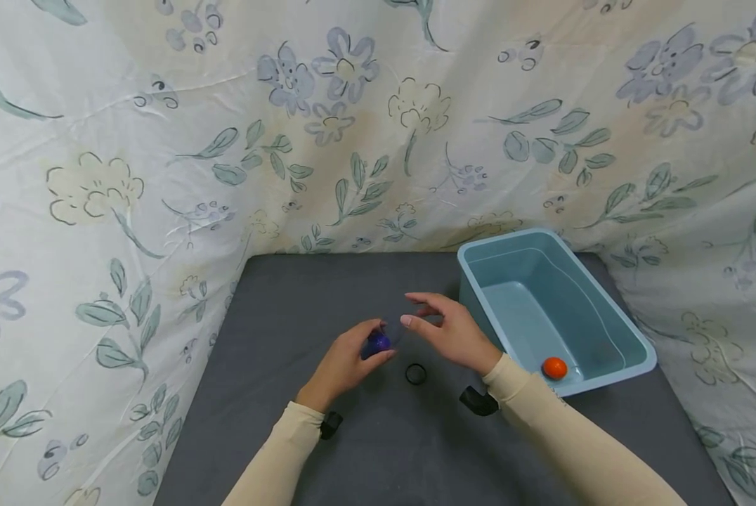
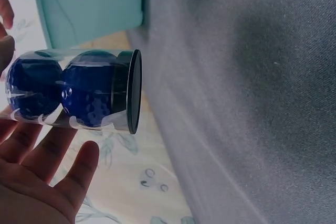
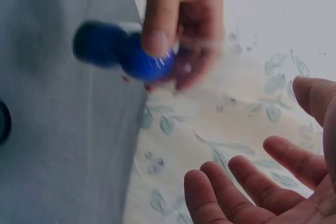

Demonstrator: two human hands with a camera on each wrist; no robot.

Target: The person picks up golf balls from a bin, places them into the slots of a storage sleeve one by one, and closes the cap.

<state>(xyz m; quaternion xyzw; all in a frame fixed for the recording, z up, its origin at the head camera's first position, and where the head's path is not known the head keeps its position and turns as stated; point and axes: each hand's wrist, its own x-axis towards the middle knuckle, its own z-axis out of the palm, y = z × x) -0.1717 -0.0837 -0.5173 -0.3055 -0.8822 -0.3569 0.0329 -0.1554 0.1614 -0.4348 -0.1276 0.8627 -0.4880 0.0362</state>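
Observation:
My left hand (image 1: 341, 360) grips a clear tube (image 2: 68, 121) with fingers and thumb around its side. Inside it sit two dark blue balls (image 2: 88, 85), dimpled and touching. A black cap (image 2: 135, 92) closes the tube's lower end, held above the table. My right hand (image 1: 450, 329) hovers just right of the tube, touching nothing, its fingers spread and loosely bent in the right wrist view. On the table between the hands lies a separate round black cap (image 1: 416, 374). The tube's upper end is blurred in the right wrist view.
A light blue plastic bin (image 1: 523, 316) stands at the right of the dark grey table (image 1: 277, 309), with an orange ball (image 1: 554, 367) on its floor near the front. Flower-printed cloth (image 1: 346, 161) hangs behind and at both sides.

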